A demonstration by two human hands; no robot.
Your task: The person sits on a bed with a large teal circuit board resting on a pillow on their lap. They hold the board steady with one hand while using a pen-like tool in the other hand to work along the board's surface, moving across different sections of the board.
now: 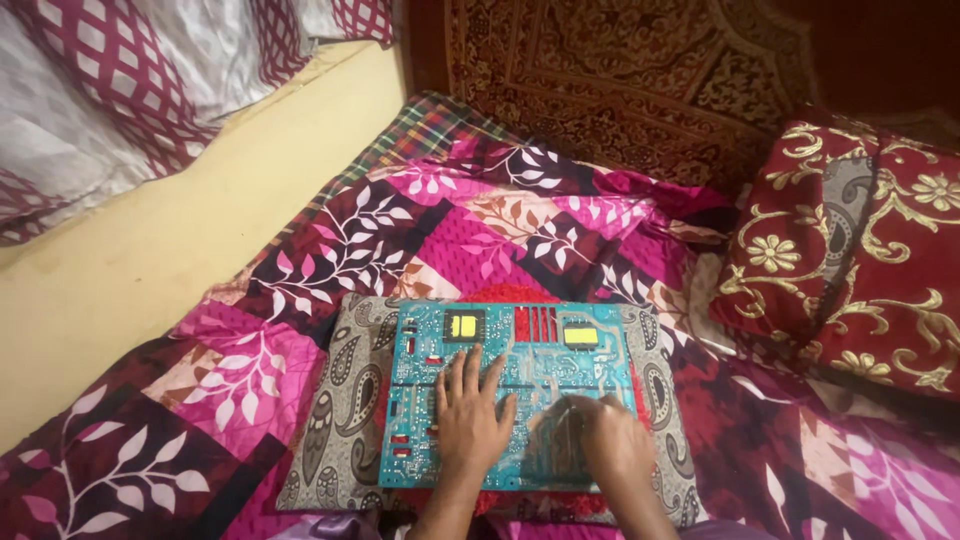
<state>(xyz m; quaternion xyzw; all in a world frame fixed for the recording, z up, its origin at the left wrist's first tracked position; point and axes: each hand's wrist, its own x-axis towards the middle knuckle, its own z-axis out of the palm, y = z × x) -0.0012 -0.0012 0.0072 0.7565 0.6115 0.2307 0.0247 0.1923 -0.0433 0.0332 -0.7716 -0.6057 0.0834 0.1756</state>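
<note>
I am pressing my left hand (470,420), fingers spread flat, on the large teal circuit board (510,395) lying on the grey paisley cushion (340,420); my blurred right hand (610,445) is rubbing its lower edge, grip unclear; I am judging careful, steady strokes next

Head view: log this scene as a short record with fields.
setting: patchwork quilt in pink and maroon with leaf prints
main thing: teal circuit board with two yellow blocks, lying flat
support: grey paisley cushion under the board
left hand: left hand flat on the board, fingers spread
right hand: right hand on the board's lower right part, blurred; grip not clear
nearby: maroon pillow with gold flowers to the right; patterned carpet beyond the quilt
</note>
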